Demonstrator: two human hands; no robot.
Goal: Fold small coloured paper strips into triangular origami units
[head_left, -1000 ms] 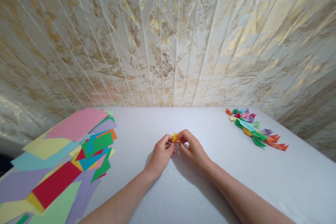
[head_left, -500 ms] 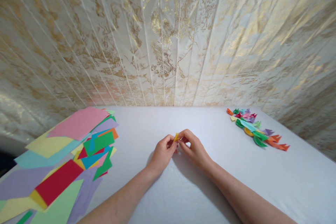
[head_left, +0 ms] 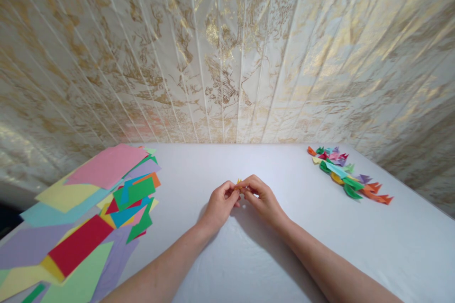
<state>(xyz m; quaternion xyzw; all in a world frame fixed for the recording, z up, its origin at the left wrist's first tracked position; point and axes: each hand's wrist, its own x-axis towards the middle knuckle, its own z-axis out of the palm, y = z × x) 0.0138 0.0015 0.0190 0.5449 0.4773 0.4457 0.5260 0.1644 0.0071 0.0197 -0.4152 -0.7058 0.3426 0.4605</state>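
At the far left, flat sheets of coloured paper are spread in an overlapping heap over the white table (head_left: pixel 199 165). A large pink sheet (head_left: pixel 106 165) is laid at the far end of the heap, with a pale yellow sheet (head_left: pixel 66 197) and a light blue sheet (head_left: pixel 44 213) seen partly beneath and nearer. A red rectangle (head_left: pixel 81 246) is set slantwise in the nearer part, over yellow paper, and beside it a light green sheet (head_left: pixel 83 274) is seen. Along the heap's right side, smaller green, blue, orange and pink pieces are layered over one another.

Near the middle of the table, the left hand (head_left: pixel 219 204) is curled, its thumb and forefinger closed in a pinch on a small yellow folded paper (head_left: pixel 239 182). Most of that paper is hidden by the fingers; only its pointed tips are shown between the two hands. From the other side it is pinched by the right hand (head_left: pixel 262 199), whose thumb and forefinger are nearly closed and whose fingertips are brought against those of the left.

At the right, folded paper figures (head_left: pixel 334 169) in many colours are grouped in a slanting band, the nearest ones being orange.
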